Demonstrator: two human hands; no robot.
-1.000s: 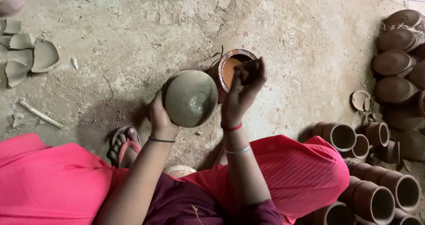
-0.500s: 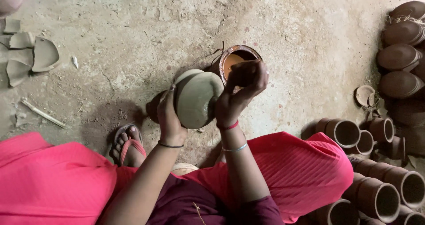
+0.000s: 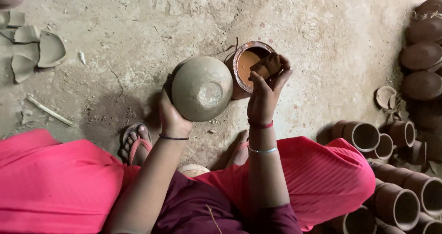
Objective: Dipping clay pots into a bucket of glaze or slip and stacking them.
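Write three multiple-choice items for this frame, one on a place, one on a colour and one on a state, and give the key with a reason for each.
1. Where does the bowl of orange-brown liquid stand?
A. On the ground beyond the right hand
B. On the person's lap
C. Among the stacked cups

2. What colour is the pot that the left hand holds?
A. Bright red
B. Grey-green
C. White

3. How is the right hand occupied?
A. Flat on the ground
B. Empty and open
C. Gripping a small dark reddish-brown pad over the bowl

Key: 1 A, since the bowl rests on the dirt floor just past the raised hand. 2 B, since the pot's round surface is a dull grey-green, uncoated. 3 C, since the fingers close around the pad above the bowl's rim.
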